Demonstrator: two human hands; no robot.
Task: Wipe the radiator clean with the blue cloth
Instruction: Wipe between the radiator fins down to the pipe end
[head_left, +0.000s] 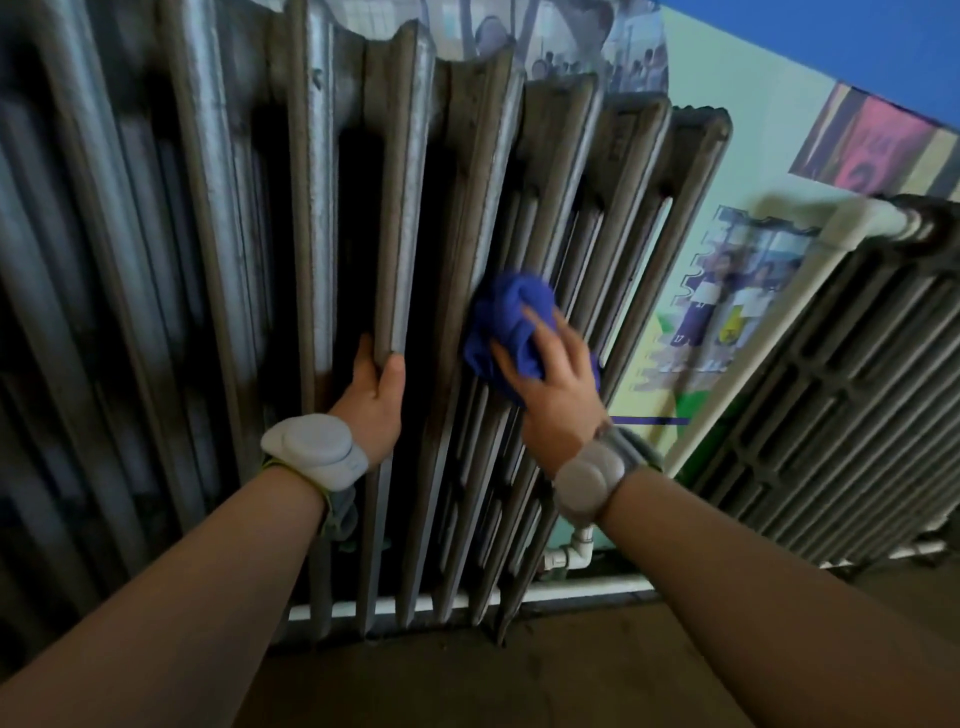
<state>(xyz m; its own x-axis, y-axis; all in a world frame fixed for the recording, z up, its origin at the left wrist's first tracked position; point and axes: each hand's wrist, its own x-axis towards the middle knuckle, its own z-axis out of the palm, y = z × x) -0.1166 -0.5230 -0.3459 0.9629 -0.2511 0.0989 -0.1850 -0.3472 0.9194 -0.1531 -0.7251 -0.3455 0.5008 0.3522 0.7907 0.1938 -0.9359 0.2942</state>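
Observation:
A tall grey cast-iron radiator (317, 218) with vertical fins fills the left and middle of the view. My left hand (373, 400) grips the front edge of one fin about halfway up. To its right, my right hand (558, 387) presses a bunched blue cloth (511, 317) against the fins near the radiator's right end. The fingers spread over the cloth and hide its lower part. Both wrists carry grey bands.
A second dark radiator (841, 395) stands to the right, with a white pipe (852, 218) at its top. A white pipe (519, 590) and fitting run along the wall base. Photo posters (727, 291) cover the wall between the radiators. Brown floor (519, 686) lies below.

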